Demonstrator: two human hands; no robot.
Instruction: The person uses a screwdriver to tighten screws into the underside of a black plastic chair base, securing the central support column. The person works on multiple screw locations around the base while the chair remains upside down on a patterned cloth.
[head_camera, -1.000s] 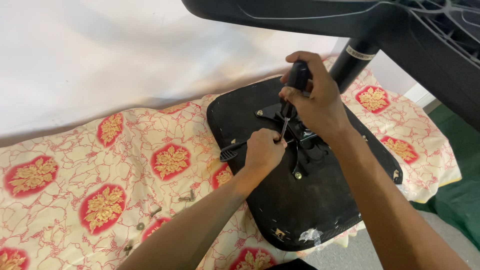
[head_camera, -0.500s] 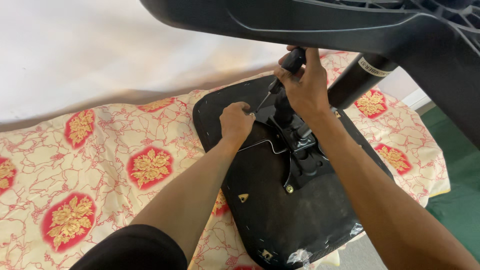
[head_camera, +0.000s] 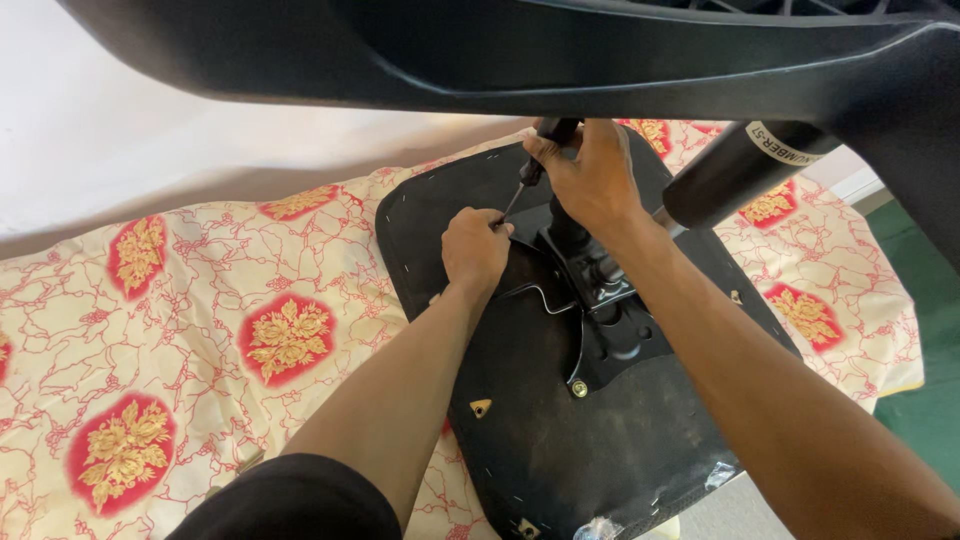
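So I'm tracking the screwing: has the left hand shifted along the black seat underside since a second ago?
Yes: left hand moved from the black metal bracket's middle toward its far end.

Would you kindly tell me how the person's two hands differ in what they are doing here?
The right hand grips a screwdriver by its black handle; the left hand holds no tool, pinching at the screwdriver's tip. The right hand sits higher, the left hand lower. Both work over the upturned black chair seat.
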